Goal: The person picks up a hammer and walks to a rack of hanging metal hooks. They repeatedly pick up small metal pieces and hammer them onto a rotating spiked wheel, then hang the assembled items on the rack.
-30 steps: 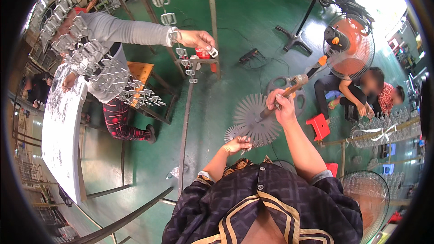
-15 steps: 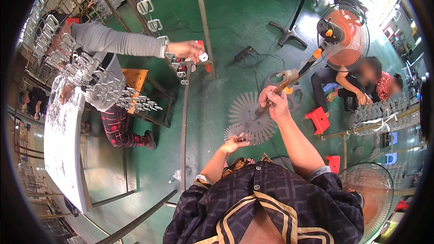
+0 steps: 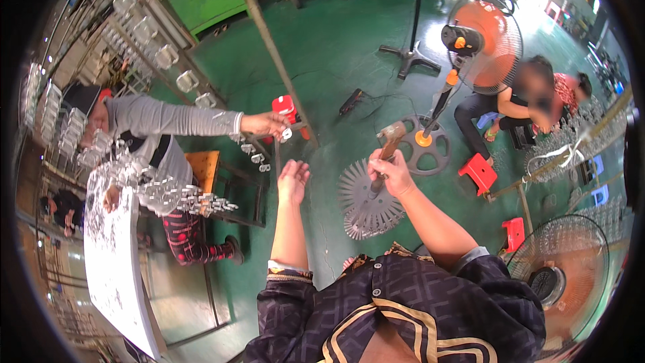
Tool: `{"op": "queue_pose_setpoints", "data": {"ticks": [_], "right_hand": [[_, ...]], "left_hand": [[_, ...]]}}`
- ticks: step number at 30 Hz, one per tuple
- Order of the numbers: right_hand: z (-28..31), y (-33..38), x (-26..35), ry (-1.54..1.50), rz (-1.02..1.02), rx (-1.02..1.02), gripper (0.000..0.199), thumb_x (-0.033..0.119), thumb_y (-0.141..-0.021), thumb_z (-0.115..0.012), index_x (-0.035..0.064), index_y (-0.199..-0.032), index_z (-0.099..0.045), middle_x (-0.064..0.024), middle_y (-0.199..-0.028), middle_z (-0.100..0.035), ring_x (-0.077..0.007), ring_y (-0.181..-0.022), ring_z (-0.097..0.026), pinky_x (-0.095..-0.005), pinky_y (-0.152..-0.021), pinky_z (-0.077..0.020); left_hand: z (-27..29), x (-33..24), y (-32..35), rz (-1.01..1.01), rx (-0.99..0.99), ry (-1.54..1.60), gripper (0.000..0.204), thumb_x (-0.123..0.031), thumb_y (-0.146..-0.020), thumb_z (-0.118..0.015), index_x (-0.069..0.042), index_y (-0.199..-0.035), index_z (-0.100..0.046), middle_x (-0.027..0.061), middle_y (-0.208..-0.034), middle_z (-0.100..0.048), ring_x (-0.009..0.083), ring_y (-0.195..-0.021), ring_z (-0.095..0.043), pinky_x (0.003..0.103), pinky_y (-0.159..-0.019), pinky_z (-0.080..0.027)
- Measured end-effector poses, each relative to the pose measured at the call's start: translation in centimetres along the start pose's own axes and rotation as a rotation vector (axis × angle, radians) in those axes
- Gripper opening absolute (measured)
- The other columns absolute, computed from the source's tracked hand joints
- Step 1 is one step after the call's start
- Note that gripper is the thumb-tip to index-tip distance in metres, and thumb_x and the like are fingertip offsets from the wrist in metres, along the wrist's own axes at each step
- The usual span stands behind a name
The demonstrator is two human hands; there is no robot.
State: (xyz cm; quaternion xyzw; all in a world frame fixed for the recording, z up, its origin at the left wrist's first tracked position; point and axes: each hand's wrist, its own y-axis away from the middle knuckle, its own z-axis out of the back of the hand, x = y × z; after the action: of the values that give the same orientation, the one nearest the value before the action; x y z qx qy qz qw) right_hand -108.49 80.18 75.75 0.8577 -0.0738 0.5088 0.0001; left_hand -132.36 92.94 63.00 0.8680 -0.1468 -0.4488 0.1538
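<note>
My right hand (image 3: 393,171) is closed around a brownish upright post (image 3: 385,155), just below a worn block at its upper end. Grey discs (image 3: 369,202) with comb-like slotted rims sit at the post's lower end. My left hand (image 3: 293,180) is raised to the left of the discs, apart from them, with fingers loosely spread and nothing visible in it. Just beyond it, a co-worker's hand (image 3: 267,125) holds out a small pale metal piece (image 3: 287,134) from the left. My left hand and that piece do not touch.
A white-topped table (image 3: 111,262) and racks of hanging metal parts (image 3: 168,195) stand left. A metal pole (image 3: 272,47) rises ahead. An orange standing fan (image 3: 487,40), a red stool (image 3: 478,175) and a seated person (image 3: 500,104) are right. Another fan (image 3: 561,282) is lower right.
My left hand has left the slotted disc and moved up and left toward the co-worker's hand. My right hand still grips the post, which now appears farther left. The view has shifted.
</note>
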Motion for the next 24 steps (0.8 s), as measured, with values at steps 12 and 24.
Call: {"op": "queue_pose_setpoints", "data": {"ticks": [12, 24], "right_hand": [[0.7, 0.9, 1.6, 0.040, 0.004, -0.002, 0.024, 0.023, -0.073, -0.072, 0.0024, -0.069, -0.061, -0.0013, -0.061, -0.057, -0.0086, -0.050, -0.052, -0.0227, -0.047, -0.0399], [1.3, 1.3, 1.6, 0.077, 0.072, 0.007, 0.030, 0.024, -0.073, -0.071, 0.0008, -0.089, -0.061, 0.0004, -0.062, -0.055, -0.0061, -0.046, -0.047, -0.0211, -0.042, -0.0361]], "left_hand": [[0.3, -2.5, -13.9, -0.141, 0.065, 0.072, 0.018, -0.017, -0.094, -0.043, -0.003, -0.084, -0.051, -0.0006, -0.068, -0.050, 0.0070, -0.054, -0.045, 0.016, -0.050, -0.040], [-11.5, -0.4, 7.3, -0.264, 0.480, -0.374, 0.006, -0.009, -0.088, -0.055, -0.004, -0.090, -0.055, 0.0029, -0.075, -0.057, 0.0062, -0.059, -0.047, 0.016, -0.051, -0.039]]}}
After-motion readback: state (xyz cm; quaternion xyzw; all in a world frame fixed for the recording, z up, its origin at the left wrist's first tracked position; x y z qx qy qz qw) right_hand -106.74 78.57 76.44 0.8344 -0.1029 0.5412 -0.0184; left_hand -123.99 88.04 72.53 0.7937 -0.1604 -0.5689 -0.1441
